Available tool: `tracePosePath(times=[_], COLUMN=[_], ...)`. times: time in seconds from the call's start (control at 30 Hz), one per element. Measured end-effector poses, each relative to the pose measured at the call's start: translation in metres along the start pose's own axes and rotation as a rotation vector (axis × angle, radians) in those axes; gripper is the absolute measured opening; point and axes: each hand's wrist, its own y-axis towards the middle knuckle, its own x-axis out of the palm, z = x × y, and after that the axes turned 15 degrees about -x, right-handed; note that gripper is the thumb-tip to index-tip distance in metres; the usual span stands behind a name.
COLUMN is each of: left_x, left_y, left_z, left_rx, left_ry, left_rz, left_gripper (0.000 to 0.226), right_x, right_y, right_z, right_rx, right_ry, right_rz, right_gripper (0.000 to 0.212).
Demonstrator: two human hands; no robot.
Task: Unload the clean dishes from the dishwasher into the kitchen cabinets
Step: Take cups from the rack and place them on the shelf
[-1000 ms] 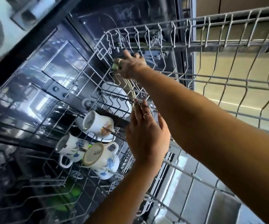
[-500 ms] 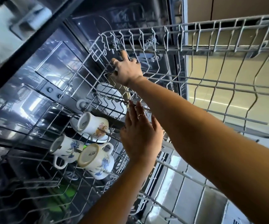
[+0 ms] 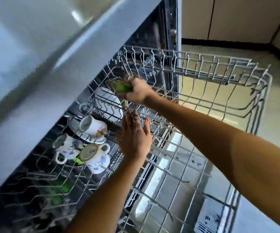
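Note:
The wire upper rack (image 3: 219,71) of the dishwasher is pulled out in front of me. My right hand (image 3: 136,92) reaches to its far left corner and is closed around a blurred green item (image 3: 123,88). My left hand (image 3: 134,135) hovers flat with fingers apart over the rack's middle, holding nothing. Three white floral mugs lie on their sides at the left: one with an orange print (image 3: 93,127), one with blue flowers (image 3: 67,147) and one nearest me (image 3: 94,157). A white bowl (image 3: 107,101) stands behind them.
The grey countertop edge (image 3: 35,73) overhangs at the upper left. The shiny open dishwasher door (image 3: 177,182) lies under the rack. Green items (image 3: 58,190) show through the wires in the lower rack. Beige cabinet fronts (image 3: 236,17) and floor are at the upper right.
The view has swung back and up from the dishwasher. My right hand has come slightly toward me with a green item now showing in its grip. My left hand stays over the rack.

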Motion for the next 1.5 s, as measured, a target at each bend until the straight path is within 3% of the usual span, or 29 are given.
tracePosePath(times=[0.07,0.13,0.23,0.3,0.47,0.57,0.63,0.77,0.87,0.93,1.03,1.07,1.13,1.2,1.27,1.4,1.5], left_x=[-0.006,-0.015,-0.034,-0.048,-0.078,-0.080,-0.079,-0.075,-0.064,-0.075,-0.103,-0.114,-0.127,-0.138,-0.147,-0.162,-0.176], left_y=[-0.003,-0.009,-0.026,-0.037,-0.053,-0.048,-0.044,-0.027,-0.018,-0.027,-0.054,-0.064,-0.075,-0.082,-0.091,-0.125,-0.162], left_z=[0.000,0.000,-0.003,-0.009,-0.052,-0.079,-0.088,-0.100,-0.115,-0.113,-0.104,-0.102,-0.104,-0.107,-0.105,-0.091,-0.078], left_rx=[0.011,0.029,-0.021,-0.058,-0.099,-0.278,-0.399,-0.537,-0.571,-0.567,-0.427,-0.373,-0.324,-0.335,-0.317,-0.269,-0.206], left_ry=[-0.040,-0.102,-0.188,-0.186,-0.004,-0.002,-0.124,-0.383,-0.476,-0.532,-0.604,-0.633,-0.645,-0.599,-0.558,-0.533,-0.533], left_rz=[0.014,0.022,0.006,0.020,0.108,0.035,-0.048,-0.171,-0.196,-0.148,-0.069,-0.057,-0.055,-0.066,-0.060,-0.108,-0.123], left_gripper=[0.063,0.062,0.060,0.059,0.067,0.083,0.083,0.062,0.070,0.063,0.017,0.016,0.026,0.021,0.041,0.056,0.055], right_x=[-0.003,-0.007,-0.015,-0.022,-0.028,-0.025,-0.021,-0.018,-0.015,-0.014,-0.012,-0.014,-0.015,-0.019,-0.022,-0.030,-0.042], right_y=[-0.023,-0.046,-0.078,-0.098,-0.142,-0.148,-0.150,-0.156,-0.161,-0.164,-0.169,-0.172,-0.178,-0.185,-0.190,-0.207,-0.237], right_z=[-0.001,-0.005,-0.014,-0.022,-0.039,-0.040,-0.042,-0.041,-0.041,-0.044,-0.056,-0.063,-0.075,-0.088,-0.099,-0.113,-0.130], right_rx=[0.031,0.076,0.101,0.126,0.206,0.208,0.201,0.177,0.183,0.186,0.202,0.196,0.175,0.172,0.186,0.252,0.125], right_ry=[0.006,0.169,0.283,0.265,0.222,0.181,0.148,0.048,-0.003,-0.022,0.024,0.022,-0.008,-0.018,-0.013,0.058,-0.150], right_rz=[0.006,0.022,0.060,0.090,-0.019,-0.054,-0.063,-0.095,-0.123,-0.137,-0.150,-0.155,-0.171,-0.180,-0.160,-0.127,-0.244], right_gripper=[0.046,0.051,0.045,0.048,0.055,0.057,0.054,0.049,0.053,0.053,0.053,0.053,0.053,0.056,0.058,0.063,0.056])
